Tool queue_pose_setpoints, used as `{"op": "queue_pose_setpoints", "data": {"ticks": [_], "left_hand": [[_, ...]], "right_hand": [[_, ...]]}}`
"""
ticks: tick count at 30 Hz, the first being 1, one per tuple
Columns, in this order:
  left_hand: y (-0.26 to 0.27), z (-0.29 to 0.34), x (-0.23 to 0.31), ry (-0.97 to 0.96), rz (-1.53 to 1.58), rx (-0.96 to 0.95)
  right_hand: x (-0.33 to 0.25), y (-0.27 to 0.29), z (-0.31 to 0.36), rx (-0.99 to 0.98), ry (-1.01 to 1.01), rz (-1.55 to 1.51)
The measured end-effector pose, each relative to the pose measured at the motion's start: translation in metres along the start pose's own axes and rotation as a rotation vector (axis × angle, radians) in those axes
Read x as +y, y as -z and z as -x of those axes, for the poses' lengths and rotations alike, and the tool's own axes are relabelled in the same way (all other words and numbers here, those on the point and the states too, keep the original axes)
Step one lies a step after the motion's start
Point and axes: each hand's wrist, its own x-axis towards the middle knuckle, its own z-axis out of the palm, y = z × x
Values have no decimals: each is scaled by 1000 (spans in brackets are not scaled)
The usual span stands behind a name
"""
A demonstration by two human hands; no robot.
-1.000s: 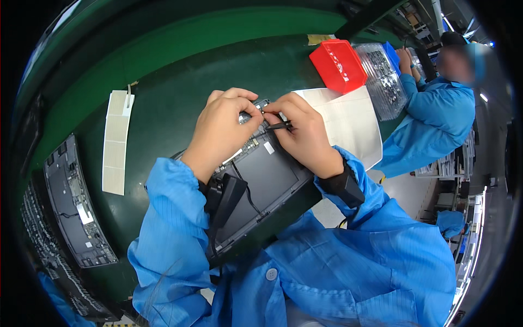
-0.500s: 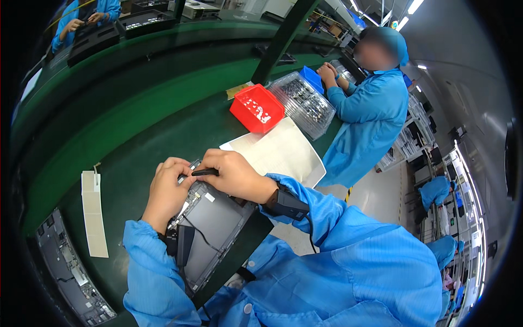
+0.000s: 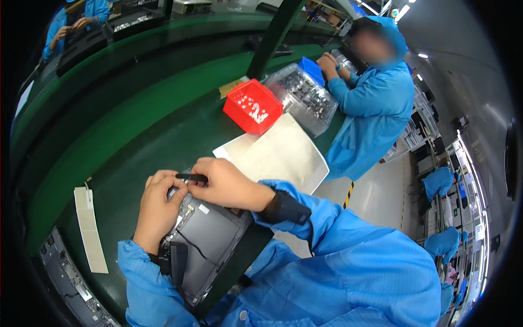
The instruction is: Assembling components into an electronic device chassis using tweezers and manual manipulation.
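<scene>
Pinching a slim black tool (image 3: 192, 177) over a dark matte slab-like device (image 3: 210, 240).
Left hand (image 3: 158, 210) grips the device's far end; right hand (image 3: 226, 185) pinches the tool, lying crosswise.

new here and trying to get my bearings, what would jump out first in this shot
The bright red bin on the green bench stands out first. Nearer, the left hand and right hand meet over a dark flat device, the right gripping a thin black tool. A co-worker works at far right.
</scene>
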Motion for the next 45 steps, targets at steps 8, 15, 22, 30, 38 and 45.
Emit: {"op": "queue_pose_setpoints", "data": {"ticks": [8,15,22,30,38,45], "left_hand": [[-2,-3,4,-46,-24,-21],[4,0,10,-7,42,-45],[2,3,3,-40,53,-19],[2,-2,6,-6,34,-33],[1,4,7,-12,-14,-3],[-1,5,6,-33,-52,21]], "right_hand": [[8,22,-6,-27,-38,-122],[75,158,-22,524,-182,344],[96,152,-26,529,-169,378],[29,110,-6,281,-166,-142],[-2,26,2,-135,-41,-19],[6,14,4,-118,-276,-382]]}}
